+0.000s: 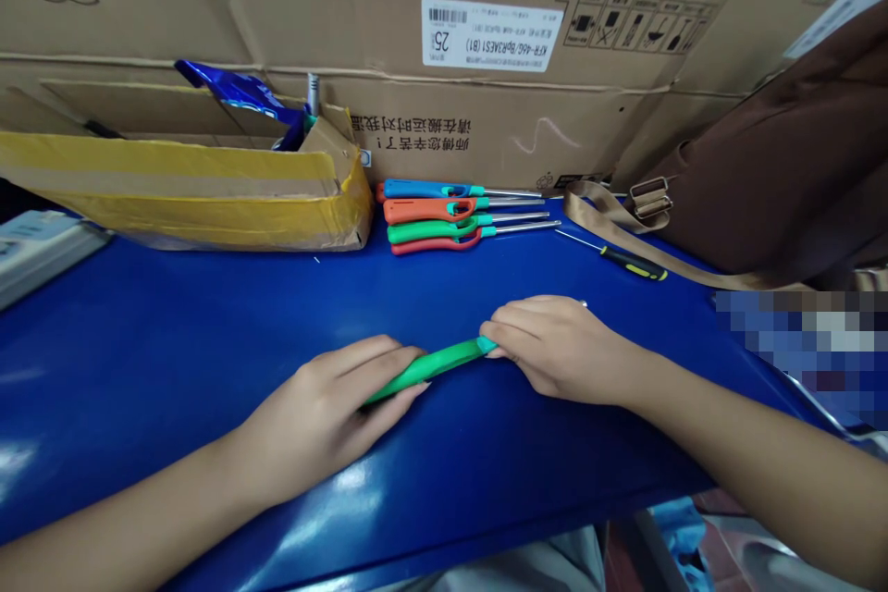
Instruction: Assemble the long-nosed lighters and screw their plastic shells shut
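A green long-necked gas lighter (444, 361) is held between my two hands, above the blue tabletop (291, 296). My left hand (333, 407) is closed around its handle end. At the other end, my right hand (555, 347) wraps over the teal collar and the neck. Most of the metal barrel is hidden inside that hand; a small bright tip shows just past the knuckles. Beyond my hands lies a row of similar lighters, with a blue one (423, 189), an orange one (420, 209), a green one (426, 230) and a red one (430, 247), barrels pointing right.
A yellow-taped cardboard box (277, 203) holding a blue packet (240, 92) stands back left. A large carton (277, 0) walls off the rear. A screwdriver (635, 264) and a brown bag (777, 157) with a tan strap (694, 268) lie right. A pale device (42, 245) sits far left.
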Tool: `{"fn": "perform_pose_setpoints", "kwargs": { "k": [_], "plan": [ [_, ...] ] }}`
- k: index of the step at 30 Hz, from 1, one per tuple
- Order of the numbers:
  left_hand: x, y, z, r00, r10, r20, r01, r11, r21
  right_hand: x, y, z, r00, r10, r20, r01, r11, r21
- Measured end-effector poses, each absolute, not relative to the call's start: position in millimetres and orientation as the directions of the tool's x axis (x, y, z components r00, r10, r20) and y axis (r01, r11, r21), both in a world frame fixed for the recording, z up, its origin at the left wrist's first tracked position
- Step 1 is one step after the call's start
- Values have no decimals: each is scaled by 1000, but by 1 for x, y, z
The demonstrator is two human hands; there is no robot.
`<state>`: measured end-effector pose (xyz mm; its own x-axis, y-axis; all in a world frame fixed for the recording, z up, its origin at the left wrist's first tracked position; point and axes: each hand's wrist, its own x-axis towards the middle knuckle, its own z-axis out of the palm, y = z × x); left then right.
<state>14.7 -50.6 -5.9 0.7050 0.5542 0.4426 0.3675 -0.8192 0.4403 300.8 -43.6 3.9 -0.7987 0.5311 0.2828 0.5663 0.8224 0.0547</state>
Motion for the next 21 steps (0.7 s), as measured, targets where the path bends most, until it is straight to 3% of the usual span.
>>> {"fn": "perform_pose_setpoints", "kwargs": {
  "k": [5, 10, 17, 21],
  "plan": [
    [12, -55, -10, 715, 493, 496, 416, -870, 265, 302, -46, 2, -786, 535, 310, 575, 817, 48],
    [12, -50, -10, 715, 493, 496, 432, -869, 241, 302, -42, 2, -771, 553, 317, 571, 820, -41],
    [15, -32, -5, 623, 671, 403, 511, -738, 440, 310, -26, 2, -646, 712, 274, 631, 701, -333],
    [12, -24, -10, 560, 721, 407, 529, -690, 494, 316, -21, 6, -590, 750, 298, 652, 661, -372]
  ]
}}
